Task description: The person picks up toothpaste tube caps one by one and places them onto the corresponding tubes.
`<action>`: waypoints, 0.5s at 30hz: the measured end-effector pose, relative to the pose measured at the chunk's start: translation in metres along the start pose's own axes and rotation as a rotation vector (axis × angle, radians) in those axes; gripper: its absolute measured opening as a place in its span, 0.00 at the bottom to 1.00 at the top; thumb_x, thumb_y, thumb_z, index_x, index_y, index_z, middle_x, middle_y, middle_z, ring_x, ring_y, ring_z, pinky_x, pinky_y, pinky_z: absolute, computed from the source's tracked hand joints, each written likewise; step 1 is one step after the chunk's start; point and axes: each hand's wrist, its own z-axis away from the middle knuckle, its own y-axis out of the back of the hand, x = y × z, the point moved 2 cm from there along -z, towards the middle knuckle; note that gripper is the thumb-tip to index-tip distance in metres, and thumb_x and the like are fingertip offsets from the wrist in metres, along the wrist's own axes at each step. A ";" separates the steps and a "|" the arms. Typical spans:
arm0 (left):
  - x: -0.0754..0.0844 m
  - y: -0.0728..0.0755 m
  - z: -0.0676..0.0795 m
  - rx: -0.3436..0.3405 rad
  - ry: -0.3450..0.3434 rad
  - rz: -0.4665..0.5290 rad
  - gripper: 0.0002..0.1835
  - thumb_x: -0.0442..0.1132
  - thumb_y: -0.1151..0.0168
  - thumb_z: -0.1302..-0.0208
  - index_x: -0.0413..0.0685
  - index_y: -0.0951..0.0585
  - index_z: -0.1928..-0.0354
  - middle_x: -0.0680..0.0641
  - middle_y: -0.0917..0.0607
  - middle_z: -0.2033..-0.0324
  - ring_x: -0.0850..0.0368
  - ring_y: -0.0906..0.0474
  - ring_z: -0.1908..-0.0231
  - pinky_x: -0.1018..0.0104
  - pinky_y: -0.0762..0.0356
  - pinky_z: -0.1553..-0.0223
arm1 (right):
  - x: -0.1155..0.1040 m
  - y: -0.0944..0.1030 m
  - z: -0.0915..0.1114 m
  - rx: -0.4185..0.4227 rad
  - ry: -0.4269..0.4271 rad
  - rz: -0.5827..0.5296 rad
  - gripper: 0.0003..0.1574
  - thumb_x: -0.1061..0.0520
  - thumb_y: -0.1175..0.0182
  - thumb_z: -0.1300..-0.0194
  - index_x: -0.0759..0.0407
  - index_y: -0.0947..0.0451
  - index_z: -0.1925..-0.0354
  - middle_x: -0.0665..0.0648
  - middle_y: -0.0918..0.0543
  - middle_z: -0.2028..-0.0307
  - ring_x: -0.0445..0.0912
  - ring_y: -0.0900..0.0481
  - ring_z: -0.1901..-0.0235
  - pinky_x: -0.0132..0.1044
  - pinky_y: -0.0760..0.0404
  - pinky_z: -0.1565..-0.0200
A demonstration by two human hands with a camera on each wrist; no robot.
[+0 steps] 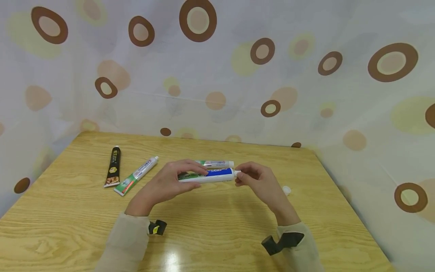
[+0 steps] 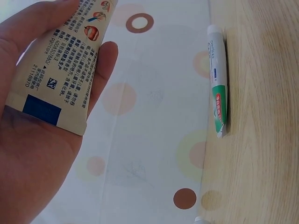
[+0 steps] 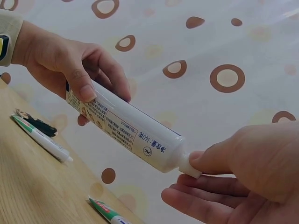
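Observation:
My left hand [image 1: 168,180] grips a white toothpaste tube [image 1: 217,176] with a blue and green front, fingers over the top and thumb below. The tube lies level above the table, its neck to the right. At that end, my right hand [image 1: 257,180] pinches the small white cap [image 3: 189,167] between thumb and forefinger. The cap sits at the neck; whether it is threaded on cannot be seen. Printed text on the tube's back fills part of the left wrist view, where the left hand [image 2: 37,168] wraps its flat end.
Behind the held tube lies a green-and-white toothpaste tube [image 1: 217,164]. Farther left are another green-and-white tube [image 1: 137,175] and a black tube [image 1: 113,166]. A loose white cap [image 1: 286,190] rests on the wooden table [image 1: 204,234] beyond the right wrist. A dotted curtain [image 1: 204,75] surrounds the table.

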 end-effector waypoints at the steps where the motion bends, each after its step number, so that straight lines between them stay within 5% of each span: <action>1: 0.000 0.000 0.000 0.003 -0.003 -0.001 0.16 0.37 0.29 0.39 0.63 0.14 0.50 0.56 0.17 0.45 0.55 0.21 0.45 0.64 0.20 0.53 | 0.000 0.000 0.000 -0.001 0.000 -0.002 0.13 0.58 0.43 0.27 0.62 0.21 0.49 0.66 0.17 0.55 0.49 0.15 0.60 0.40 0.14 0.54; 15: -0.001 -0.001 0.000 0.011 -0.048 -0.005 0.18 0.32 0.29 0.41 0.59 0.13 0.50 0.54 0.16 0.46 0.54 0.20 0.47 0.66 0.19 0.55 | 0.000 0.000 0.000 -0.033 -0.043 0.004 0.16 0.56 0.48 0.24 0.68 0.21 0.51 0.73 0.18 0.60 0.52 0.14 0.65 0.40 0.13 0.59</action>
